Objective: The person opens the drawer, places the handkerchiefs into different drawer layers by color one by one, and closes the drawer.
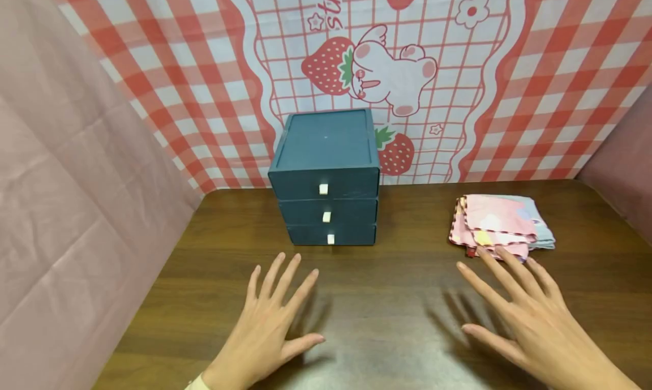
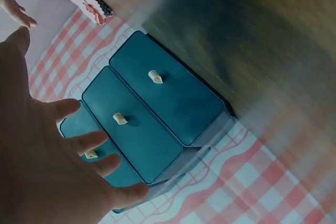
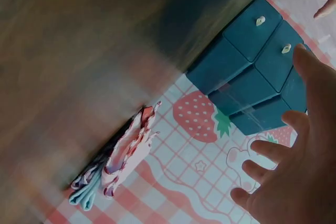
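Observation:
A dark teal chest with three drawers (image 1: 326, 209) stands at the back of the table, its drawers closed, each with a small white knob. My left hand (image 1: 270, 325) hovers in front of it with spread fingers and holds nothing. To the right lies a folded stack of cloths (image 1: 496, 223), pink on top and light blue beneath. Just in front of the cloths is my right hand (image 1: 532, 319), fingers spread and holding nothing. The left wrist view shows the drawer fronts (image 2: 168, 93) beyond the left fingers; the right wrist view shows the cloths (image 3: 123, 156) apart from the right hand.
The brown wooden table (image 1: 382, 299) runs back to a red-and-white checked curtain (image 1: 193, 78) with strawberry prints. A pink cloth (image 1: 66, 209) hangs along the left side, and another pinkish surface (image 1: 623, 152) borders the right.

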`<state>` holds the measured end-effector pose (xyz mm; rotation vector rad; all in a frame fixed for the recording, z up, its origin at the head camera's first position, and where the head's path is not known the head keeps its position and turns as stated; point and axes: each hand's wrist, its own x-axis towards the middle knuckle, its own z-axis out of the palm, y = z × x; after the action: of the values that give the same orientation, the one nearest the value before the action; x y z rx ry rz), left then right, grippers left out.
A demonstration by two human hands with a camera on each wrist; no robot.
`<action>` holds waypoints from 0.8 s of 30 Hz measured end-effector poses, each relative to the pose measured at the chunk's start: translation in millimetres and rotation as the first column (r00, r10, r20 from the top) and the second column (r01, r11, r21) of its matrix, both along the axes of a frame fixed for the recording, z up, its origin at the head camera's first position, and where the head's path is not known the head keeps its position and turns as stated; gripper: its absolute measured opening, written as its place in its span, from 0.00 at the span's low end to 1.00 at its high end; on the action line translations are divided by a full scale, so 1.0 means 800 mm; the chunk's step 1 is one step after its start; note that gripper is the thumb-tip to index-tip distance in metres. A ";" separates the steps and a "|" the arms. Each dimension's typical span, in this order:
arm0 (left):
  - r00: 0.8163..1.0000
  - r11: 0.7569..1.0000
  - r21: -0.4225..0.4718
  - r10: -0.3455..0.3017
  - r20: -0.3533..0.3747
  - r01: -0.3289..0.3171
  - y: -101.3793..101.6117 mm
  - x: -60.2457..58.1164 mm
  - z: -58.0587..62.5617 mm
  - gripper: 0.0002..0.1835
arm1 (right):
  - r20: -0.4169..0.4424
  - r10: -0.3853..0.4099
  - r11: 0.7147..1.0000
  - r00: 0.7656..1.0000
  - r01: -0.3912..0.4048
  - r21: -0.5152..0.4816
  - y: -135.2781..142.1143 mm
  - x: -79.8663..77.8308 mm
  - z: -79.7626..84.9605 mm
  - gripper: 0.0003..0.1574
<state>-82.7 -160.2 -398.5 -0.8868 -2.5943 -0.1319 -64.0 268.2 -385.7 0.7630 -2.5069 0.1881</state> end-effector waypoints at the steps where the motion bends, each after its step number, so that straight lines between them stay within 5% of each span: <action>1: 1.000 1.000 -0.003 -0.008 0.000 0.008 0.000 0.000 0.001 0.50 | -0.001 0.005 1.000 1.000 -0.005 -0.008 -0.001 0.000 0.001 0.49; 9: 0.996 0.992 0.094 -0.087 -0.023 0.088 -0.002 -0.015 0.008 0.22 | -0.006 0.025 0.997 1.000 -0.025 -0.075 -0.004 -0.005 -0.001 0.44; 16: 0.979 0.954 0.283 -0.146 0.140 0.102 -0.002 -0.030 0.008 0.10 | -0.008 0.028 0.995 1.000 -0.028 -0.095 0.004 -0.018 0.006 0.44; 20: 0.931 0.909 0.409 -0.215 0.293 0.081 -0.001 -0.040 0.006 0.06 | -0.032 0.045 0.994 0.998 -0.048 -0.098 0.010 -0.030 0.007 0.44; 24: 0.848 0.839 0.544 -0.298 0.438 0.013 0.002 -0.053 0.008 0.07 | -0.013 0.037 0.994 0.999 -0.038 -0.104 0.017 -0.037 0.005 0.41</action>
<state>-124.9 -158.4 -392.4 -0.9444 -2.6880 -1.2224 -93.9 281.8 -381.3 0.7666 -2.4524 0.3238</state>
